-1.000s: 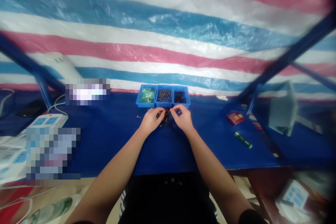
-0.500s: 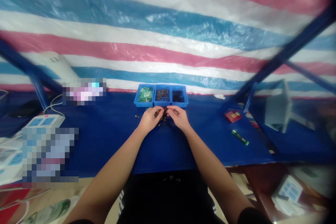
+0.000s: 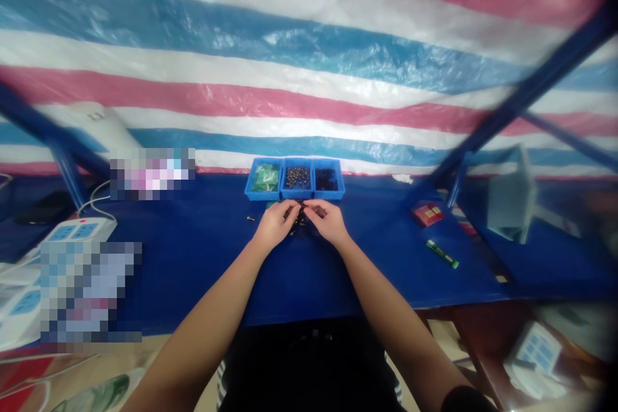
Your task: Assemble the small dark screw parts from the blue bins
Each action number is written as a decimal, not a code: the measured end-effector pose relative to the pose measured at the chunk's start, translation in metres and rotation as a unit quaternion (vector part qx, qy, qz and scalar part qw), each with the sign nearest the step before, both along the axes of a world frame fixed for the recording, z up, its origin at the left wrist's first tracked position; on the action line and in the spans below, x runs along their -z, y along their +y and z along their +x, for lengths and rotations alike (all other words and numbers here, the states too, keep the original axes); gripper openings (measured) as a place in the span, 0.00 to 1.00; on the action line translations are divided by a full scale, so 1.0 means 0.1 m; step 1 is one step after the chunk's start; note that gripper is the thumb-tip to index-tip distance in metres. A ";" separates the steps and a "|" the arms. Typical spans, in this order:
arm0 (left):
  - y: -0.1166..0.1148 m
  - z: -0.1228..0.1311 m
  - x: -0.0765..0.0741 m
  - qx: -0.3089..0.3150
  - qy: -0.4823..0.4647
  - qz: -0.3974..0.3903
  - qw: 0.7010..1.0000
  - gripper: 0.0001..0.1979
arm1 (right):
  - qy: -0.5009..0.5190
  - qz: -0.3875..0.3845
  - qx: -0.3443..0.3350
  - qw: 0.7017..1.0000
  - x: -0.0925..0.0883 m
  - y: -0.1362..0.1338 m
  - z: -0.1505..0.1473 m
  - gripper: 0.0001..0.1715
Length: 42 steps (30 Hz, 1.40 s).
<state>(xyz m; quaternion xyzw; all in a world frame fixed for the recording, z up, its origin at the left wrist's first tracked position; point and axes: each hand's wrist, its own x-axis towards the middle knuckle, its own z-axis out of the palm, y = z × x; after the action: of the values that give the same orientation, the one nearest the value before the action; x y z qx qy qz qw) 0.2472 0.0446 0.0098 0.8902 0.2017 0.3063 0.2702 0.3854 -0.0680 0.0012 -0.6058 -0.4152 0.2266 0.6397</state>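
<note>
While both forearms reach in over the table (image 3: 193, 270), the left hand (image 3: 276, 224) and the right hand (image 3: 331, 222) face each other just in front of three blue bins. Between them, on the table, lies the pile (image 3: 300, 225) of small dark parts with a few brassy glints, partly covered by the fingers.

On the left hand, the thumb and forefinger are bent inward, their tips close together at the pile's edge. On the right hand, the thumb and forefinger also curve inward, with a narrow gap showing behind the tips; the other fingers are curled. The two sets of fingertips are close to each other, only a little apart. Whether either hand pinches a part is too small to tell.

Beyond the hands, the bins stand side by side: the left bin (image 3: 263, 196) holds green packets (image 3: 265, 176), the middle bin (image 3: 296, 194) brassy parts (image 3: 298, 177), the right bin (image 3: 329, 195) black parts (image 3: 326, 179). One loose piece (image 3: 250, 219) lies to the left of the left hand, apart from the pile.
</note>
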 end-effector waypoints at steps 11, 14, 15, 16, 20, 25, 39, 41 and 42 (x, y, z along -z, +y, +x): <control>-0.02 0.01 0.00 0.068 -0.068 0.026 0.995 0.14 | 0.027 -0.005 0.025 0.999 0.06 0.02 -0.02 0.14; 0.00 0.01 0.01 0.078 -0.061 0.057 0.993 0.15 | 0.053 0.003 0.025 0.998 0.06 0.04 -0.03 0.14; 0.01 0.01 0.01 0.078 -0.059 0.064 0.993 0.15 | 0.057 0.006 0.024 0.998 0.06 0.04 -0.03 0.14; 0.02 0.01 0.03 0.078 -0.057 0.072 0.993 0.15 | 0.059 0.009 0.022 0.998 0.05 0.04 -0.04 0.14; 0.06 0.02 0.09 0.074 -0.053 0.106 0.990 0.15 | 0.053 0.012 0.016 0.998 0.03 0.03 -0.05 0.15; 0.08 0.02 0.10 0.069 -0.049 0.116 0.990 0.14 | 0.065 -0.018 0.018 0.998 -0.01 0.01 -0.04 0.17; 0.02 0.03 0.04 -0.007 -0.069 0.078 0.995 0.11 | 0.084 -0.003 0.028 0.996 0.01 0.02 -0.02 0.18; 0.03 0.03 0.04 -0.006 -0.066 0.076 0.995 0.10 | 0.088 -0.007 0.031 0.996 0.01 0.02 -0.01 0.18; 0.03 0.03 0.04 -0.005 -0.065 0.075 0.995 0.10 | 0.091 -0.010 0.029 0.995 0.01 0.02 0.00 0.18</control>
<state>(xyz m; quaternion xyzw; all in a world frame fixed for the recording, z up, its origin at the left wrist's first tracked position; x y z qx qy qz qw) 0.2504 0.0475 0.0057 0.8852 0.1646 0.3791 0.2138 0.3853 -0.0659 0.0005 -0.6004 -0.3355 0.2666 0.6752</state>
